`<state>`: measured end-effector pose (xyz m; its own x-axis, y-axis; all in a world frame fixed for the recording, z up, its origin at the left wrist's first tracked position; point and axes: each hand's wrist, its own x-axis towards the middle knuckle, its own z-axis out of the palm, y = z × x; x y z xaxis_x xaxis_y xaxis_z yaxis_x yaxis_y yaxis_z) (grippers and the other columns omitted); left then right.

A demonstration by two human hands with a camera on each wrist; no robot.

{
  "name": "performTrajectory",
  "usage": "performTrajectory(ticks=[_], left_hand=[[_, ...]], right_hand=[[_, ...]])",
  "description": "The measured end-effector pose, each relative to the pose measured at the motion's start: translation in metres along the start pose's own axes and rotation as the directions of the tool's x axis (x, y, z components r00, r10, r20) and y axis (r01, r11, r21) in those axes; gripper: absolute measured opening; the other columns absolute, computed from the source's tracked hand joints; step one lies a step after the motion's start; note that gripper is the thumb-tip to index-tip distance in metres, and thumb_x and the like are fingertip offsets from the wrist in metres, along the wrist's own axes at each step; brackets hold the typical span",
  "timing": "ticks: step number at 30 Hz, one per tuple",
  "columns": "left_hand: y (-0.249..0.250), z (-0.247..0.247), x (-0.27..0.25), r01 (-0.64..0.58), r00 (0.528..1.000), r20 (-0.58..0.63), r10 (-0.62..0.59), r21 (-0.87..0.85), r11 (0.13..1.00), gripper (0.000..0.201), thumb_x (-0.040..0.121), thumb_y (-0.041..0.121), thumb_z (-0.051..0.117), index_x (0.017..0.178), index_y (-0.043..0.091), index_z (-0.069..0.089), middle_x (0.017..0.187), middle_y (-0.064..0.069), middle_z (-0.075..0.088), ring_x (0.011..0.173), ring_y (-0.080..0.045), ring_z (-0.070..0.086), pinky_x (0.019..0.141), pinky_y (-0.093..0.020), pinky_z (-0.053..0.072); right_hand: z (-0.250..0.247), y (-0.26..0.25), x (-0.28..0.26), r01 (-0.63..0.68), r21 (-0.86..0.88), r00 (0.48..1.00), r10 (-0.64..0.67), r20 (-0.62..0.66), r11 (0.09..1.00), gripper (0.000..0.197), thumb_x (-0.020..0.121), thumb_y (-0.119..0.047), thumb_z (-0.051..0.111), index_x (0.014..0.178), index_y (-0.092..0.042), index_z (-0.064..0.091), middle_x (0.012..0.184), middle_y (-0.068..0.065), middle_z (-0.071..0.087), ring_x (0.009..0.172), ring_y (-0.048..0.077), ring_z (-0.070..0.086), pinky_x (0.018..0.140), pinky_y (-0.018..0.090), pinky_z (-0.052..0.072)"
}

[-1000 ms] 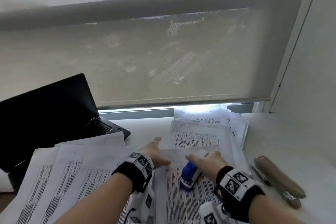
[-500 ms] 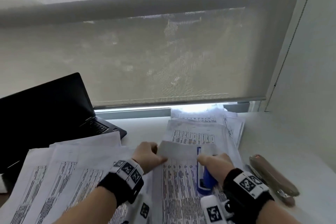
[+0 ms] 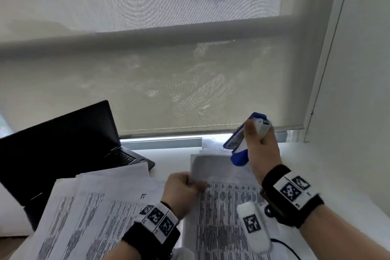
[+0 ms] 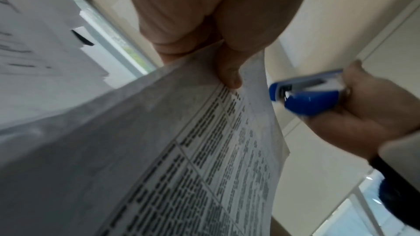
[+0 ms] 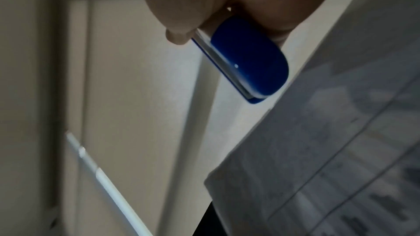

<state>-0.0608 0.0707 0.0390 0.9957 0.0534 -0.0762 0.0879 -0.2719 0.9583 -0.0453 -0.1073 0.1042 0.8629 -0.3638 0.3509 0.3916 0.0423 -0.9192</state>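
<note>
My left hand (image 3: 183,188) pinches the top left edge of a printed sheaf of paper (image 3: 223,213) and holds it lifted off the desk; thumb and fingers clamp the paper (image 4: 204,132) in the left wrist view, where the left hand (image 4: 218,56) fills the top. My right hand (image 3: 261,150) grips a blue and white stapler (image 3: 242,143) raised above the sheaf's top right corner, nose pointing down toward me. The stapler (image 4: 311,92) hangs just right of the paper's edge, apart from it. In the right wrist view the stapler (image 5: 245,60) sits in my right hand (image 5: 227,6).
More printed sheets (image 3: 88,217) cover the desk at left, and further sheets (image 3: 211,145) lie by the window. An open black laptop (image 3: 63,143) stands at the back left. A roller blind (image 3: 168,69) covers the window behind; a white wall (image 3: 358,91) closes the right side.
My right hand picked the stapler up off the paper and raised it up and to the right. My left hand went from lying flat to pinching the sheaf's corner and lifting it.
</note>
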Motion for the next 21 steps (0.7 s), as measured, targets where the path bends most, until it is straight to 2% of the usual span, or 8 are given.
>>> performTrajectory(ticks=[2, 4, 6, 9, 12, 16, 18, 21], left_hand=[[0.012, 0.003, -0.011, -0.03, 0.999, 0.01, 0.031, -0.038, 0.999, 0.011, 0.083, 0.001, 0.071, 0.073, 0.0, 0.073, 0.073, -0.016, 0.074, 0.063, -0.024, 0.068, 0.064, -0.044, 0.061], [0.02, 0.004, -0.022, -0.063, 0.998, 0.026, 0.065, -0.075, 0.995, 0.01, 0.084, -0.001, 0.069, 0.074, 0.0, 0.073, 0.072, -0.015, 0.074, 0.062, -0.024, 0.069, 0.059, -0.037, 0.059], [0.026, 0.003, -0.031, -0.088, 0.995, 0.038, 0.092, -0.1, 0.991, 0.011, 0.085, 0.0, 0.068, 0.075, 0.001, 0.073, 0.071, -0.013, 0.074, 0.064, -0.026, 0.07, 0.061, -0.039, 0.059], [0.034, 0.0, -0.042, -0.129, 0.989, 0.05, 0.136, -0.129, 0.983, 0.009, 0.083, 0.006, 0.07, 0.075, 0.002, 0.073, 0.075, -0.017, 0.073, 0.073, -0.036, 0.071, 0.069, -0.053, 0.059], [0.04, -0.002, -0.049, -0.19, 0.98, 0.031, 0.196, -0.145, 0.971, 0.017, 0.069, 0.02, 0.071, 0.074, 0.004, 0.073, 0.079, -0.022, 0.073, 0.07, -0.03, 0.069, 0.07, -0.057, 0.057], [0.042, -0.002, -0.056, -0.213, 0.975, 0.037, 0.22, -0.148, 0.966, 0.024, 0.067, 0.023, 0.069, 0.075, 0.001, 0.073, 0.079, -0.02, 0.073, 0.069, -0.025, 0.068, 0.068, -0.054, 0.056], [0.041, -0.002, -0.057, -0.199, 0.979, 0.023, 0.204, -0.144, 0.969, 0.02, 0.069, 0.021, 0.071, 0.074, 0.002, 0.074, 0.076, -0.015, 0.074, 0.073, -0.03, 0.071, 0.068, -0.051, 0.057], [0.028, -0.005, -0.049, -0.098, 0.995, -0.036, 0.095, -0.085, 0.992, 0.009, 0.076, 0.009, 0.076, 0.069, 0.004, 0.075, 0.073, -0.014, 0.074, 0.064, -0.023, 0.068, 0.066, -0.046, 0.058]], right_hand=[[0.011, -0.014, -0.005, 0.077, -0.032, 0.992, -0.073, 0.105, 0.997, 0.039, 0.086, -0.056, 0.053, 0.104, -0.021, 0.051, 0.087, 0.01, 0.064, 0.068, 0.013, 0.059, 0.06, 0.023, 0.05], [0.019, -0.026, -0.01, 0.134, -0.079, 0.974, -0.116, 0.193, 0.988, 0.028, 0.086, -0.054, 0.054, 0.095, -0.028, 0.049, 0.078, 0.003, 0.062, 0.063, 0.006, 0.057, 0.06, 0.019, 0.048], [0.027, -0.038, -0.014, 0.187, -0.104, 0.959, -0.159, 0.233, 0.977, 0.021, 0.086, -0.046, 0.053, 0.089, -0.026, 0.048, 0.069, -0.005, 0.054, 0.051, -0.004, 0.048, 0.052, 0.01, 0.041], [0.034, -0.05, -0.019, 0.25, -0.1, 0.95, -0.224, 0.217, 0.963, 0.017, 0.089, -0.036, 0.059, 0.085, -0.023, 0.049, 0.066, -0.008, 0.051, 0.048, -0.004, 0.046, 0.05, 0.009, 0.039], [0.041, -0.054, -0.019, 0.295, -0.13, 0.951, -0.277, 0.141, 0.947, 0.019, 0.081, -0.046, 0.06, 0.078, -0.028, 0.053, 0.062, -0.013, 0.052, 0.052, -0.003, 0.047, 0.057, 0.013, 0.039], [0.047, -0.057, -0.017, 0.327, -0.184, 0.944, -0.31, 0.113, 0.927, 0.029, 0.075, -0.062, 0.053, 0.075, -0.033, 0.057, 0.056, -0.016, 0.053, 0.055, 0.003, 0.049, 0.063, 0.026, 0.041], [0.049, -0.057, -0.019, 0.331, -0.255, 0.942, -0.304, 0.14, 0.909, 0.027, 0.078, -0.06, 0.056, 0.078, -0.033, 0.057, 0.061, -0.013, 0.056, 0.061, 0.007, 0.053, 0.067, 0.028, 0.042], [0.051, -0.059, -0.014, 0.243, -0.208, 0.97, -0.23, 0.084, 0.947, 0.028, 0.082, -0.054, 0.06, 0.082, -0.027, 0.054, 0.067, -0.009, 0.058, 0.057, 0.007, 0.054, 0.061, 0.029, 0.043]])
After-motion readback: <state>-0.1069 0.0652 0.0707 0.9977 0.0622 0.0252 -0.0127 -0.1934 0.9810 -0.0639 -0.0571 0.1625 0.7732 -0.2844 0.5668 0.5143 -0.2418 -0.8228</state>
